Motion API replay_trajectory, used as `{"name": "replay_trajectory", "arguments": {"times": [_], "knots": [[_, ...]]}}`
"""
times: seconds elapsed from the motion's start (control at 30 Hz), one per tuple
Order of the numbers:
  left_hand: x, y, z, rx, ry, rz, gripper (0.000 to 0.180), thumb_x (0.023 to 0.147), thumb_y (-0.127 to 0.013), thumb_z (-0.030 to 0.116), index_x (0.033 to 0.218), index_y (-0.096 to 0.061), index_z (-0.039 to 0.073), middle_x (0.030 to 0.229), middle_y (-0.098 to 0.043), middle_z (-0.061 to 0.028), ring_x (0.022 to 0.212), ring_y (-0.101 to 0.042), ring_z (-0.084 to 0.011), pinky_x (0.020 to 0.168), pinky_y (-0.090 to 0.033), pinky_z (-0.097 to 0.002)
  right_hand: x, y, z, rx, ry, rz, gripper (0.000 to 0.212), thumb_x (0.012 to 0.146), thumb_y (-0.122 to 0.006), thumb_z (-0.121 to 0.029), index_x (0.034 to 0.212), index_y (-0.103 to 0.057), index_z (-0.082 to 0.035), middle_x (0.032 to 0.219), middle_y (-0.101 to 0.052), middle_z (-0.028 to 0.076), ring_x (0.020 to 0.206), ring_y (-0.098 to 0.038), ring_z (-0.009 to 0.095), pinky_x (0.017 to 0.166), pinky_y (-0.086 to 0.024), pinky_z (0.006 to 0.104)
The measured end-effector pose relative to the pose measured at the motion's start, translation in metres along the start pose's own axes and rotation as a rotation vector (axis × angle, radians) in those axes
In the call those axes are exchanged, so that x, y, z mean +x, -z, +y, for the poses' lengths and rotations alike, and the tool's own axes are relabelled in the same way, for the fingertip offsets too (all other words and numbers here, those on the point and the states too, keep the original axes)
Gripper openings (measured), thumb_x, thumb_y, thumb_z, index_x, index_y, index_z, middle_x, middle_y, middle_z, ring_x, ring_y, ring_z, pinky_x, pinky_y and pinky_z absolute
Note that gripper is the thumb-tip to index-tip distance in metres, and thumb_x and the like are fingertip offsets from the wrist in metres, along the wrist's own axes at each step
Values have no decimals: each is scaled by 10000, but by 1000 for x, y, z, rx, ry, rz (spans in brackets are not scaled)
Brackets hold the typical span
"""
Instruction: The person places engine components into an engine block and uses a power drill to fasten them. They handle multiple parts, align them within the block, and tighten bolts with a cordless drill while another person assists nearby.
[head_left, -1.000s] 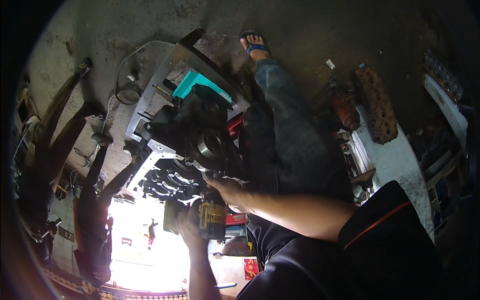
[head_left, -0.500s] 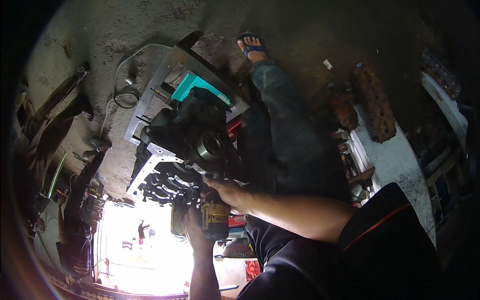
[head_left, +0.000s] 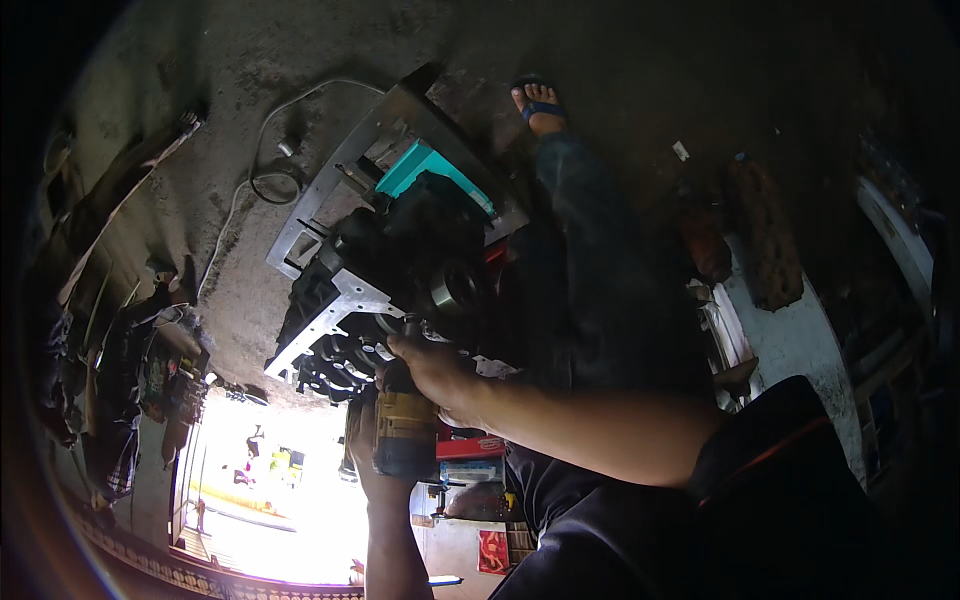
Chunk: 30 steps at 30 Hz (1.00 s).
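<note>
A dark engine block (head_left: pixel 430 225) lies on a grey metal frame (head_left: pixel 340 170), its underside with a row of bearing caps (head_left: pixel 335 370) facing me. Across one end sits a light metal bracket plate (head_left: pixel 335 315). My left hand (head_left: pixel 368 465) comes up from the lower edge, closed on a yellow and black cordless impact wrench (head_left: pixel 405 425) whose nose points at the caps. My right hand (head_left: pixel 435 370) is closed at the front of the impact wrench, fingertips by its nose against the engine. Dim light hides the exact contact of tool and bolt.
A teal metal part (head_left: pixel 430 170) lies inside the frame. A grey cable (head_left: pixel 245 185) loops on the floor at the left. On the right, a rusty metal block (head_left: pixel 765 240) rests on a pale bench (head_left: pixel 800 330). A sandalled foot (head_left: pixel 540 108) stands beyond the frame.
My view has turned, so the engine sits farther right in it. Both hands and the impact wrench have moved left along the row of bearing caps.
</note>
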<state>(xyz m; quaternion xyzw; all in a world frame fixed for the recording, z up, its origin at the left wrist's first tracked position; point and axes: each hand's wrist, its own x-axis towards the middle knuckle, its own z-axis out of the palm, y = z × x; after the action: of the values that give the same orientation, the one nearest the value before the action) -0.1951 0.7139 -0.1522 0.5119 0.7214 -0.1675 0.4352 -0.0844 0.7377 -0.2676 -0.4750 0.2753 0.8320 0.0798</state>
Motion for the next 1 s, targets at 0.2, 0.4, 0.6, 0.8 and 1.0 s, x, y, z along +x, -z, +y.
{"name": "replay_trajectory", "arguments": {"times": [0.2,0.4,0.6,0.8,1.0], "knots": [[25,26,13,179,-60,60,344,785,-733,228,1054,-683,20,953,-656,-204,922,-629,-418,820,-514,-522,-9,0,-12,241,-114,-110,363,1071,-577,-408,1262,-609,-101,1058,-688,49,901,-663,125,845,-554,313],[37,58,8,635,-156,-46,493,942,-540,416,1260,-710,80,1031,-659,-176,1021,-614,-374,883,-438,-522,-16,-3,-21,464,-197,-149,281,1042,-638,-394,1158,-604,-141,905,-693,20,807,-660,92,728,-606,302],[23,24,-14,244,23,-165,480,973,-643,379,1293,-678,23,1136,-706,-227,1140,-634,-355,941,-505,-498,-2,-6,-21,357,-200,-28,259,1018,-685,-338,1117,-653,-101,945,-723,48,775,-684,148,689,-603,343],[-5,-18,-28,77,56,-185,561,907,-699,206,1422,-555,40,1338,-656,-176,1300,-601,-342,1071,-487,-463,7,-9,-14,327,-158,-16,227,1014,-687,-272,1114,-655,-71,888,-700,54,751,-676,154,679,-595,349],[-6,-22,-39,169,-208,-148,477,920,-656,214,1370,-608,63,1309,-661,-192,1253,-607,-409,1049,-487,-509,9,-9,-16,297,-187,7,207,1014,-685,-275,1085,-672,-81,882,-703,50,748,-676,152,677,-589,346]]}}
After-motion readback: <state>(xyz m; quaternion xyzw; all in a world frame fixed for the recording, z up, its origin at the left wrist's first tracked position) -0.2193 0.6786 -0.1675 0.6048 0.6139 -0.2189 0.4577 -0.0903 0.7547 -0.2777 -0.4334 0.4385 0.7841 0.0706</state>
